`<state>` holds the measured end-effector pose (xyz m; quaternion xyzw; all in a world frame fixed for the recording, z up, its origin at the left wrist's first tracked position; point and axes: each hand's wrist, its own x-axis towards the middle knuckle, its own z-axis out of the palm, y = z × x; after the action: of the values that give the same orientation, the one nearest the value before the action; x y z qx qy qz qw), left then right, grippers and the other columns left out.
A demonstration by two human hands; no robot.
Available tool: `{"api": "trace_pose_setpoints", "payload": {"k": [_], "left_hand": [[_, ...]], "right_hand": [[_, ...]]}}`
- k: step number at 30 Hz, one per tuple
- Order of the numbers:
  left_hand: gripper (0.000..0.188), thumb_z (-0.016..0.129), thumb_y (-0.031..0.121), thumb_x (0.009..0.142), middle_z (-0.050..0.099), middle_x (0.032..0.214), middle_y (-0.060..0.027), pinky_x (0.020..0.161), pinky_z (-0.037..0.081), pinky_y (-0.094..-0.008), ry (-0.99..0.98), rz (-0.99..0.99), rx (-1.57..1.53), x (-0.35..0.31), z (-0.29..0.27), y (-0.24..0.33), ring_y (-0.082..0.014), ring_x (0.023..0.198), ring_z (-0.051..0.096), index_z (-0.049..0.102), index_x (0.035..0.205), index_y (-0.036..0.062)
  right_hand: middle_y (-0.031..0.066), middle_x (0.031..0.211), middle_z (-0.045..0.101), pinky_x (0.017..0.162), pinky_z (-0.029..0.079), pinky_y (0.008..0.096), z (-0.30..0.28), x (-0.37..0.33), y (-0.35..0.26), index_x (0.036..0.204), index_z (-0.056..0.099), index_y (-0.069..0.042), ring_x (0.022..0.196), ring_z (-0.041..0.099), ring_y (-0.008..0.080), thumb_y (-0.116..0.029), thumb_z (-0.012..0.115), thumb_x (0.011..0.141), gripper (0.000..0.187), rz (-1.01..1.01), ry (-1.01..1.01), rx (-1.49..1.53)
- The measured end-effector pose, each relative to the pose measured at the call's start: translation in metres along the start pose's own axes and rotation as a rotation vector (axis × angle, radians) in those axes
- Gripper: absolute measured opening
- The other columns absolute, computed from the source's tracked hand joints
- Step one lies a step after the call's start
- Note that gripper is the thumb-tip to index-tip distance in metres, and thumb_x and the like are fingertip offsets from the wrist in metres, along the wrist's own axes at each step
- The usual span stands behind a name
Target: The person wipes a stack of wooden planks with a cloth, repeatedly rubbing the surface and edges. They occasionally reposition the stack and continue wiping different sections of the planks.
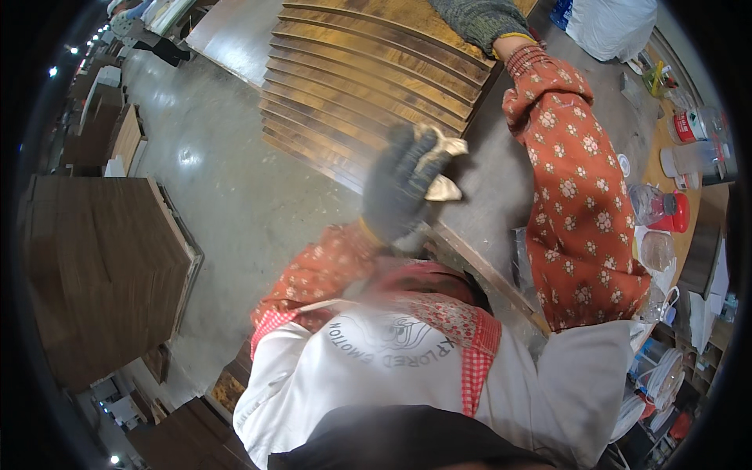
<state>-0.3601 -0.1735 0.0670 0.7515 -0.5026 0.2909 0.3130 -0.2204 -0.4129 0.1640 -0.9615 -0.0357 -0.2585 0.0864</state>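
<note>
Stack of dark wood veneer boards (368, 78) fanned out in steps on the far centre of the surface (489, 180), stepped edges running left to right, the lowest board edge reaching the surface's near-left edge; grey concrete floor (227, 180) left of the stack is open room; a lower stack of dark panels (102, 266) sits at left, well apart from the hands; more boards at near left. Left hand (395, 188) in a dark knit glove, raised over the near edge of the boards, motion-blurred; its fingers (407, 160) curled and pinching a crumpled pale cloth (440, 168), cloth sticking out to the right of the glove above the grey surface, cannot tell if it touches the boards. Right hand (478, 22) in a grey-green knit glove at far top, resting on the top of the board stack, arm stretched out in an orange floral sleeve (576, 196); its fingers cut off by the picture edge, so cannot tell spread or closed. Right of the sleeve the surface is crowded: clear plastic bottle (648, 204), red cup (680, 213), white-capped jar (693, 125), small white lid (623, 164), white sack (611, 23) at far right. Little free room on the right side, more on the left over the floor
</note>
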Motion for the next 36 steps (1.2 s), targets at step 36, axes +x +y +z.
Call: {"api": "trace_pose_setpoints", "payload": {"k": [36], "left_hand": [[0.053,0.075,0.028,0.075,0.053,0.14,-0.0075,0.116,0.033,-0.0432,-0.038,-0.331,0.061,-0.097,-0.066,-0.184,-0.0296,0.14,0.038,0.06,0.125,0.0204]], "right_hand": [[0.0178,0.136,0.055,0.108,0.037,0.0422,-0.002,-0.003,0.022,0.133,0.056,-0.006,0.127,0.05,0.0349,-0.044,0.047,0.098,0.052,0.022,-0.176,-0.143]]}}
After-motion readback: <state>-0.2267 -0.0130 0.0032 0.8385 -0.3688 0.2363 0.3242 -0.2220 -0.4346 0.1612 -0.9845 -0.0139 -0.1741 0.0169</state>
